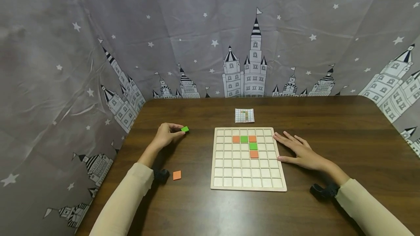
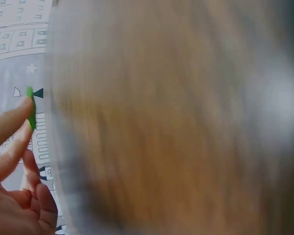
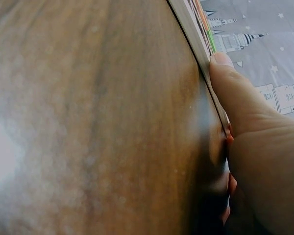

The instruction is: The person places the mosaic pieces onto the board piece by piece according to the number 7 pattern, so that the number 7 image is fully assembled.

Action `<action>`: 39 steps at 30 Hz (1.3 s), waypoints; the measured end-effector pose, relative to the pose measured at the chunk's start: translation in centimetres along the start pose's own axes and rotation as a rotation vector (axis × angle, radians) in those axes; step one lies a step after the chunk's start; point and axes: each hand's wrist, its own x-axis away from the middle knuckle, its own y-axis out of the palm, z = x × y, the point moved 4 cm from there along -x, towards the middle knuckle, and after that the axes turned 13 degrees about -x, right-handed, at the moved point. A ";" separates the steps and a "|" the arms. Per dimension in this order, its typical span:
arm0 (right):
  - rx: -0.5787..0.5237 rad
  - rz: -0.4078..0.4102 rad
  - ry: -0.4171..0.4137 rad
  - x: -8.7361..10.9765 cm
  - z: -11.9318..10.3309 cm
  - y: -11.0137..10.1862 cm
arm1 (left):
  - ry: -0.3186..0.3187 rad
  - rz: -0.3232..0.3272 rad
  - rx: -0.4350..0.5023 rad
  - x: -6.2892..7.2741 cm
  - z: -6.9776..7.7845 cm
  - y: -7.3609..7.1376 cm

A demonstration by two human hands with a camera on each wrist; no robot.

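Observation:
My left hand (image 1: 166,136) pinches a green square tile (image 1: 185,129) between thumb and fingertips, left of the board. In the left wrist view the green tile (image 2: 31,108) appears edge-on at the fingertips. A pale wooden grid board (image 1: 227,173) lies flat on the table. Three orange tiles (image 1: 254,154) and two green tiles (image 1: 244,139) sit in its upper cells, in a row that turns downward. At the board's right edge rests my right hand (image 1: 303,154), fingers spread and straight. The right wrist view shows its thumb (image 3: 232,83) against the board's side (image 3: 198,54).
A loose orange tile (image 1: 177,175) lies on the table near the left wrist. Behind the board is a small printed card (image 1: 244,115) with a coloured grid pattern. The brown table (image 1: 183,210) ends at a grey castle-print curtain (image 1: 197,28).

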 end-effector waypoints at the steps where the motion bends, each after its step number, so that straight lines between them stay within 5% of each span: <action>1: -0.001 0.000 0.000 0.0 0.0 0.0 | 0.005 0.001 -0.005 0.0 0.1 -0.2; 11: -0.002 -0.003 0.011 0.0 0.2 0.0 | 0.046 -0.018 -0.002 0.2 2.2 -1.3; 20: -0.006 -0.004 0.010 0.0 0.1 -0.1 | 0.166 -0.019 -0.016 0.7 6.4 -0.8; 31: -0.004 -0.003 0.012 -0.1 0.1 -0.1 | 0.299 -0.019 -0.046 1.9 12.4 1.2; 39: -0.007 -0.007 0.014 -0.1 0.1 -0.1 | 0.381 -0.137 -0.012 3.0 16.2 4.1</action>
